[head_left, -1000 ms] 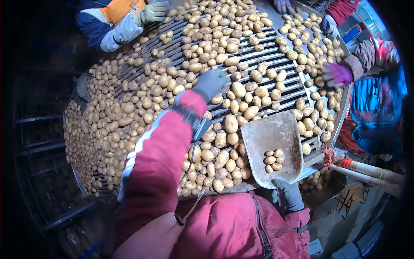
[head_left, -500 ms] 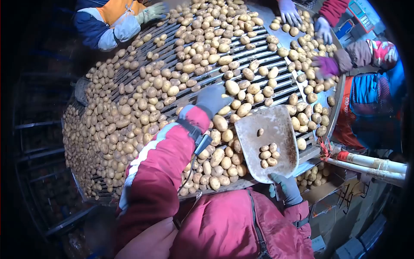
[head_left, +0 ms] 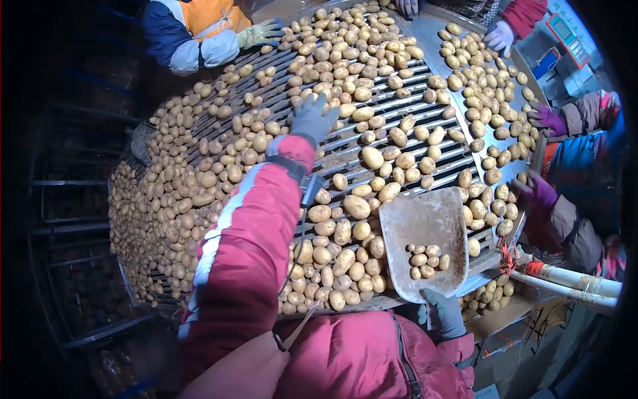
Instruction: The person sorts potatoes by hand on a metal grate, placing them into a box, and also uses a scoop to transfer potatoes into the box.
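My left hand (head_left: 312, 120), in a grey glove, reaches over the slatted sorting table (head_left: 345, 154) with its fingers spread among the potatoes (head_left: 364, 113). Nothing can be seen in its grasp. Low on the right, my right hand (head_left: 444, 314), also gloved, is closed round the handle of a worn, pale scoop (head_left: 425, 223). The scoop lies at the table's near edge, its wide mouth facing away from me. Several small potatoes (head_left: 427, 261) are bunched in its lower half. Larger potatoes lie on the slats left of the scoop and beyond it.
Across the table, a co-worker's light-gloved hand (head_left: 261, 33) rests near potatoes. Other co-workers' hands (head_left: 500, 38) and purple-gloved hands (head_left: 546, 120) are along the right side. White pipes (head_left: 571, 282) tied with red cord jut out at the lower right. A device with a screen (head_left: 566, 36) stands top right.
My left hand has moved up and left, away from the scoop, and its fingers have spread. The lone small potato in the scoop has joined the bunch. Co-workers' hands on the right have shifted.
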`<state>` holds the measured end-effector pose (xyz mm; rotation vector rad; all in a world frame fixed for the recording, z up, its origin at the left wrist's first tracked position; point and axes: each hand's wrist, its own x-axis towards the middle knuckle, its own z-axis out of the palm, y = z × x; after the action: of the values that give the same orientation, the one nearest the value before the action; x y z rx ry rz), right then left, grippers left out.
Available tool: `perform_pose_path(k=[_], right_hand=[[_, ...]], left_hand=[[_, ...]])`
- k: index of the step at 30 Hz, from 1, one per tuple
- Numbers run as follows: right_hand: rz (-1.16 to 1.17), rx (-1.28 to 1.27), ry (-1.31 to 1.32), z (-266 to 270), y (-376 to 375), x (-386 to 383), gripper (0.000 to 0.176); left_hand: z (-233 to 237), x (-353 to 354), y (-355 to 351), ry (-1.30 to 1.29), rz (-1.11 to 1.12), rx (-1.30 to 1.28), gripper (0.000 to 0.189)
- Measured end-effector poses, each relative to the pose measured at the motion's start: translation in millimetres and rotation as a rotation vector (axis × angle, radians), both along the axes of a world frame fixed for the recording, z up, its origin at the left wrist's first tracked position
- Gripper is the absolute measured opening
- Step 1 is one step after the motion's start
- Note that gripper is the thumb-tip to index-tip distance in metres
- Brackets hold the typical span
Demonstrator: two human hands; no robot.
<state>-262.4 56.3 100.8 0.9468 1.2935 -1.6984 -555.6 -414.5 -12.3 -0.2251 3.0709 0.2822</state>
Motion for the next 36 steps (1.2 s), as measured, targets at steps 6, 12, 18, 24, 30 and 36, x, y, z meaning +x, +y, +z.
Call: perform_pose_path(k=[6,12,18,24,30,36], right_hand=[[0.045,-0.002,0.001,6,1,-6,0.023],[-0.017,0.046,0.023,7,0,-21,0.027],[0.018,0.101,0.064,4,1,-30,0.024],[0.029,0.109,0.07,17,-11,-48,0.028],[0.056,0.113,0.03,17,-8,-48,0.029],[0.052,0.075,-0.008,18,-9,-47,0.029]], left_hand=[[4,37,93,-0.016,-0.315,-0.064,0.074],[32,67,94,0.021,-0.282,0.893,0.06],[20,-23,43,0.275,-0.002,0.331,0.056],[3,58,128,0.14,-0.399,0.678,0.052],[48,72,83,0.088,-0.462,0.027,0.018],[35,-3,25,0.476,-0.288,0.14,0.018]])
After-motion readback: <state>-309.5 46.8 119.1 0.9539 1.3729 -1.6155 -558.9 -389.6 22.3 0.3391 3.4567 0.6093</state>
